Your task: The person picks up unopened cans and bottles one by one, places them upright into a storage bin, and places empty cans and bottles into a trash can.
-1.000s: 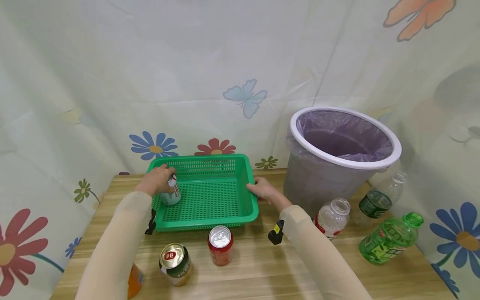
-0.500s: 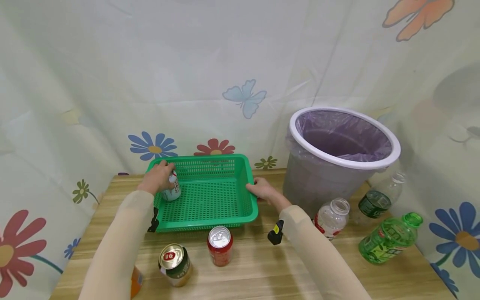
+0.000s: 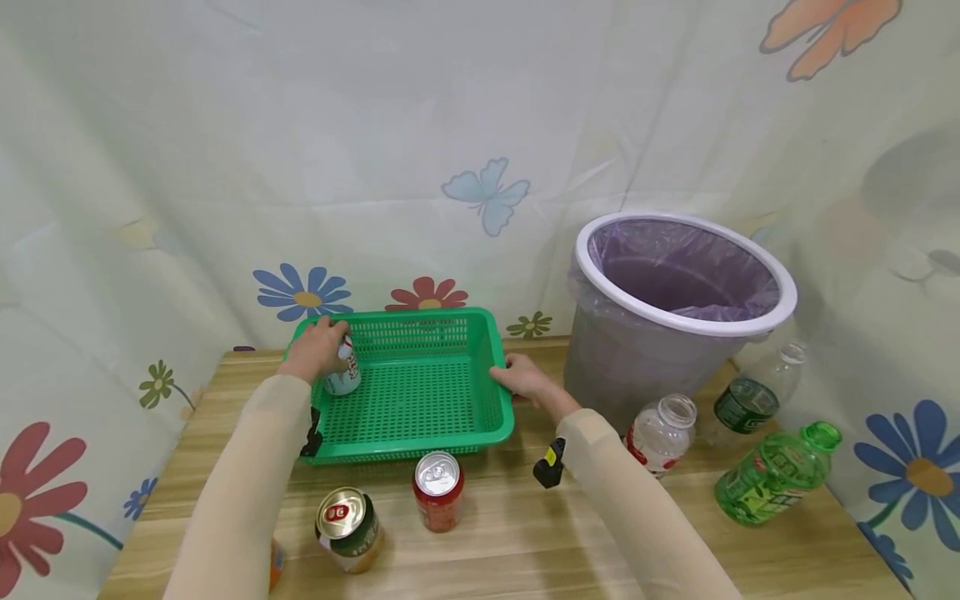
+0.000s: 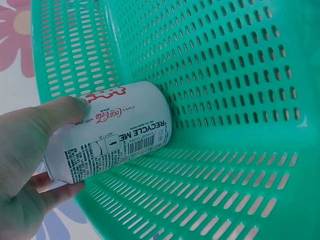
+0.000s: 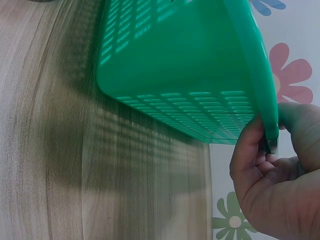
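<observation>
A green perforated plastic basket sits on the wooden table near the back curtain. Inside its left end stands a pale Coca-Cola can, held by my left hand. In the left wrist view the thumb lies along the can's printed side, with fingers on the other side and the can's end close to the basket floor. At the basket's right end, my right hand grips the rim between thumb and curled fingers, as the right wrist view shows.
In front of the basket stand a red can and a green-and-gold can; an orange can is partly hidden by the left sleeve. A lined bin is at right, beside a red-labelled bottle, a dark-labelled bottle and a green bottle.
My left hand and the pale can have shifted slightly toward the back of the basket. My right hand keeps its grip on the rim.
</observation>
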Demonstrator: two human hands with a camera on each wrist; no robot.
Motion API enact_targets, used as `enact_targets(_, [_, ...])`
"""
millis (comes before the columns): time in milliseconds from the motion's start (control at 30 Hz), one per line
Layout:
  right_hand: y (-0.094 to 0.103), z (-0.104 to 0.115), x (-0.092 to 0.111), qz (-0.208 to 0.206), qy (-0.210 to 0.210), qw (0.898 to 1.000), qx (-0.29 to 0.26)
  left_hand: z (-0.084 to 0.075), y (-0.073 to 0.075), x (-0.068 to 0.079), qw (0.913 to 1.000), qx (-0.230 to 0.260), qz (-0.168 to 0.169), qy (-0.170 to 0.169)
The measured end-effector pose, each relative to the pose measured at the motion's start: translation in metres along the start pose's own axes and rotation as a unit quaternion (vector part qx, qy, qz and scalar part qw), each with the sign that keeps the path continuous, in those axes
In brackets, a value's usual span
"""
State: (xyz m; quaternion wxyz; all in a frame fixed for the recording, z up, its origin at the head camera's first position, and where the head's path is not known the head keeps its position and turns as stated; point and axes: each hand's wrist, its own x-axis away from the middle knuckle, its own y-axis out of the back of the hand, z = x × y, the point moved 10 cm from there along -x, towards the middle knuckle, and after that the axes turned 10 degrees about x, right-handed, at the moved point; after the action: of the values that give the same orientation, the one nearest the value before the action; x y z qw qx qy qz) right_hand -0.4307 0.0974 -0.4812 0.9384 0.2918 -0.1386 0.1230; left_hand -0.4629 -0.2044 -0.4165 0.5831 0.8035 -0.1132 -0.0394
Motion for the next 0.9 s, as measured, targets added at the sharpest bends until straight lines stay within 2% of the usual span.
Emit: enact_targets(900, [0.0014,0.0030,0.0026,0.003,0.003,1.000,-0.006,-0.0019,0.0027,-0.0071,0.9997,-0.004,0.012,0.019])
